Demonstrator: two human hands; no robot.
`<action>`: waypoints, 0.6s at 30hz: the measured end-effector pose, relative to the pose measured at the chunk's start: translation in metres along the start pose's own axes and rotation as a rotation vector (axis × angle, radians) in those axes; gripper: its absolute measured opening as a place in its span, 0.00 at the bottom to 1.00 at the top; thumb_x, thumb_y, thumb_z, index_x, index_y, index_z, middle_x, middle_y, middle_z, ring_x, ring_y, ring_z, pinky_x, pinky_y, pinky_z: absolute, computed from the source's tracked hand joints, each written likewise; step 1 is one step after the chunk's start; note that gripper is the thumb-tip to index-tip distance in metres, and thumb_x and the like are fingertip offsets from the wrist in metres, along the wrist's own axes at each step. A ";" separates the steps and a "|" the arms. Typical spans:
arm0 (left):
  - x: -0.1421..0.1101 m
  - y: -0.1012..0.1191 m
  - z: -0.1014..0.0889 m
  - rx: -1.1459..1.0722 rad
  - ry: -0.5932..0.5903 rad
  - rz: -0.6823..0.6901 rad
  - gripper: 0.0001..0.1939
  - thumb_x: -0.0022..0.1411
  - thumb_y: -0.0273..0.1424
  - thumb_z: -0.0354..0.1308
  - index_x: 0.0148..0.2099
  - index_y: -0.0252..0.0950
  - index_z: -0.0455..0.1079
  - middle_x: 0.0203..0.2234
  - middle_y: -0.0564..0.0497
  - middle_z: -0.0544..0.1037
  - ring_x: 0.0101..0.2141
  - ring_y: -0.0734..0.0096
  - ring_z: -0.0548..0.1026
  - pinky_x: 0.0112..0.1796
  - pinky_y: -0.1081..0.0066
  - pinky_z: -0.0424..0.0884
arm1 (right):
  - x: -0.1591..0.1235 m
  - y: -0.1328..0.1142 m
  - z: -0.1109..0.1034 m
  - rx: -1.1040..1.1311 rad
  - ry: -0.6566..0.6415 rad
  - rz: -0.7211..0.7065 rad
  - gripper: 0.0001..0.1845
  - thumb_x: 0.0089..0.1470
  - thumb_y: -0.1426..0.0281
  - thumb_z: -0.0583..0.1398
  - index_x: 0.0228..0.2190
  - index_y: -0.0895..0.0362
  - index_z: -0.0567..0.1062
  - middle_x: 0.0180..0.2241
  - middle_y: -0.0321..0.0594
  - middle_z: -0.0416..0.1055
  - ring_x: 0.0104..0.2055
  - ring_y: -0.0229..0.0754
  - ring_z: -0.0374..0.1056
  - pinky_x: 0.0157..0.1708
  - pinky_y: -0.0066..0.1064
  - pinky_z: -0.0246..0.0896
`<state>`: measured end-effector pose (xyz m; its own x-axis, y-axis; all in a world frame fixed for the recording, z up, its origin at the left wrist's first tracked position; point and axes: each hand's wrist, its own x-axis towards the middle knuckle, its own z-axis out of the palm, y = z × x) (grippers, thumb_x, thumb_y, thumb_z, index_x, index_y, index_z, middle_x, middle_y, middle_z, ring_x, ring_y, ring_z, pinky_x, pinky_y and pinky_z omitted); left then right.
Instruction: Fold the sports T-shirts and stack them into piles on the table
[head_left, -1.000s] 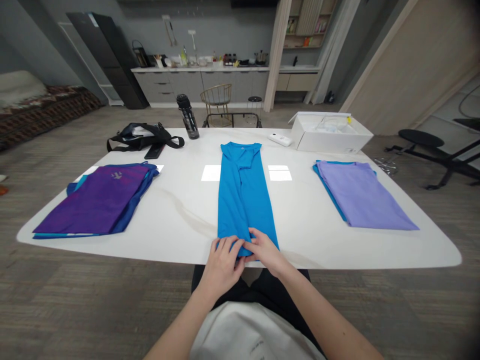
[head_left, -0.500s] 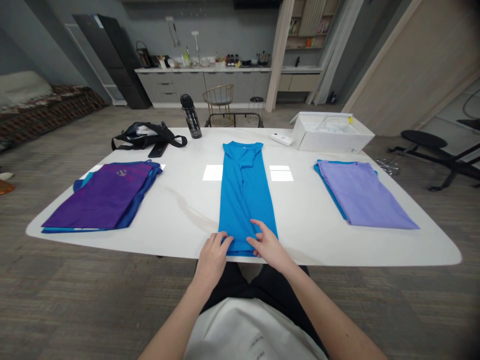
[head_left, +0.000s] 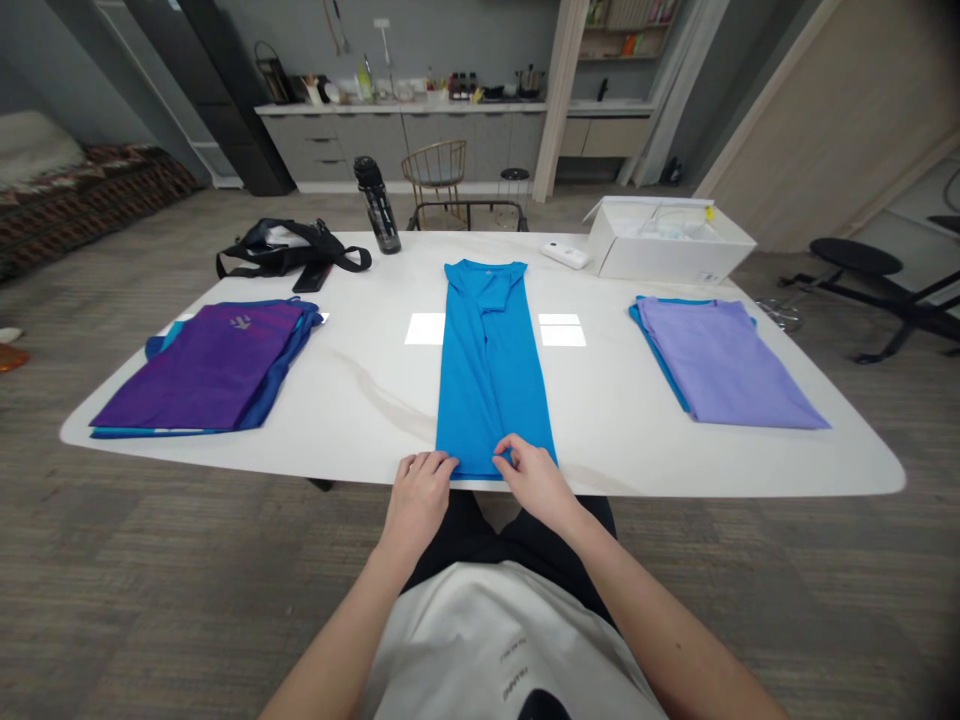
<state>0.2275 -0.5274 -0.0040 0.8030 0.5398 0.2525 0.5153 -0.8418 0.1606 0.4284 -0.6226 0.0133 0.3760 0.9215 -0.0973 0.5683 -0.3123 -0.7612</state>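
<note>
A blue T-shirt (head_left: 495,375), its sides folded inward into a long strip, lies flat on the white table (head_left: 360,400). Its collar points away from me and its hem is at the near edge. My left hand (head_left: 421,492) pinches the hem's left corner between thumb and fingers. On the right part of the hem, my right hand (head_left: 534,482) is closed, thumb against index finger, gripping the fabric. One folded sleeve shows near the collar.
Folded purple and blue clothes (head_left: 217,365) are stacked at left; a lilac garment (head_left: 731,365) tops another stack at right. Farther back are a black bag (head_left: 277,248), phone (head_left: 311,277), water bottle (head_left: 377,208), white device (head_left: 566,255) and open white box (head_left: 667,245).
My right hand's fingers have closed from a spread pose onto the hem. My left hand stays at the left corner. The view has tilted down slightly.
</note>
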 end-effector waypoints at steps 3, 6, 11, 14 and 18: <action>-0.005 0.000 -0.002 -0.008 0.000 0.007 0.14 0.69 0.22 0.52 0.52 0.39 0.73 0.47 0.46 0.79 0.45 0.59 0.75 0.48 0.56 0.67 | -0.004 0.000 0.001 -0.048 -0.019 -0.002 0.08 0.63 0.67 0.57 0.35 0.52 0.76 0.21 0.30 0.66 0.25 0.38 0.61 0.28 0.30 0.47; -0.010 -0.003 -0.002 -0.010 0.001 0.018 0.15 0.69 0.22 0.51 0.52 0.39 0.73 0.46 0.45 0.79 0.45 0.59 0.75 0.48 0.56 0.67 | -0.006 0.001 0.003 -0.075 -0.043 0.010 0.09 0.63 0.66 0.57 0.34 0.52 0.77 0.23 0.32 0.69 0.25 0.38 0.62 0.28 0.30 0.46; -0.012 -0.003 -0.005 -0.010 -0.015 0.044 0.16 0.69 0.21 0.50 0.53 0.39 0.73 0.46 0.45 0.79 0.45 0.60 0.75 0.48 0.56 0.67 | -0.009 -0.001 0.001 -0.123 -0.072 0.027 0.10 0.64 0.66 0.57 0.35 0.53 0.78 0.25 0.34 0.73 0.27 0.39 0.66 0.29 0.30 0.48; -0.009 0.001 -0.011 -0.019 -0.029 0.043 0.16 0.67 0.21 0.51 0.51 0.39 0.74 0.43 0.46 0.79 0.43 0.59 0.75 0.48 0.54 0.67 | -0.011 -0.003 -0.002 -0.153 -0.099 0.026 0.10 0.64 0.65 0.57 0.36 0.52 0.78 0.26 0.35 0.74 0.28 0.40 0.68 0.29 0.30 0.48; 0.007 0.005 -0.020 -0.103 -0.028 0.044 0.16 0.67 0.22 0.50 0.50 0.40 0.74 0.40 0.47 0.78 0.41 0.60 0.76 0.49 0.55 0.70 | -0.015 -0.003 -0.006 -0.191 -0.106 0.023 0.07 0.63 0.64 0.59 0.39 0.51 0.78 0.25 0.35 0.74 0.30 0.44 0.70 0.30 0.30 0.51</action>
<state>0.2299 -0.5275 0.0175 0.8333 0.5006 0.2348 0.4468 -0.8598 0.2472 0.4247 -0.6371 0.0210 0.3173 0.9296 -0.1876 0.6928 -0.3623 -0.6235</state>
